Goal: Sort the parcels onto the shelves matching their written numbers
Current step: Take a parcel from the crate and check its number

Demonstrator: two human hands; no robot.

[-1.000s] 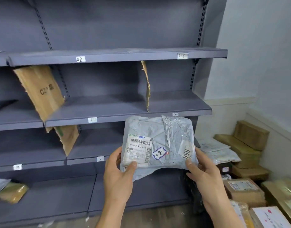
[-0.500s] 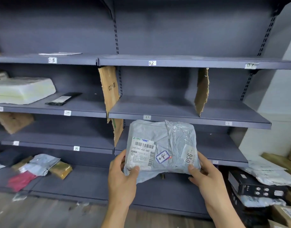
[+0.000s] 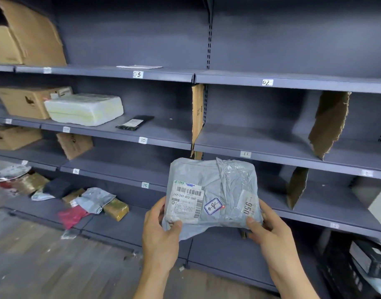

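Item held: grey mailer parcel point(image 3: 213, 186), in the air in front of the shelving point(image 3: 260, 137), below tag "11" point(image 3: 245, 154) and right of tag "15" point(image 3: 145, 185). It touches no shelf.
Left hand: the left hand point(image 3: 161, 231) grips the parcel's lower left corner, thumb on the printed face, fingers behind.
Right hand: the right hand point(image 3: 269, 229) grips the lower right edge, thumb in front, fingers curled behind.
Parcel axis: the long side runs left to right between the hands, roughly level, with the printed face toward the camera.
Written number: a blue-bordered sticker point(image 3: 213, 206) sits near the middle of the face. The tilted handwriting appears to read "08"; this is not certain.
Readable tags: "03" point(image 3: 138, 74) and "02" point(image 3: 267, 82) on the upper shelf edge; "10" point(image 3: 142, 140) and "11" on the edge below.
Key relation: along the "10"/"11" row the numbers rise rightward. A lower number is therefore judged to lie left of "10", up and left of the parcel, on the left hand's side.
Unconfirmed: the blurred tag point(image 3: 66, 129) left of "10" cannot be read.
Shelf load there: a white wrapped block point(image 3: 84, 108) and a brown carton point(image 3: 23, 102).
Next move (judgement): carry the parcel up-left and confirm the tag before release.
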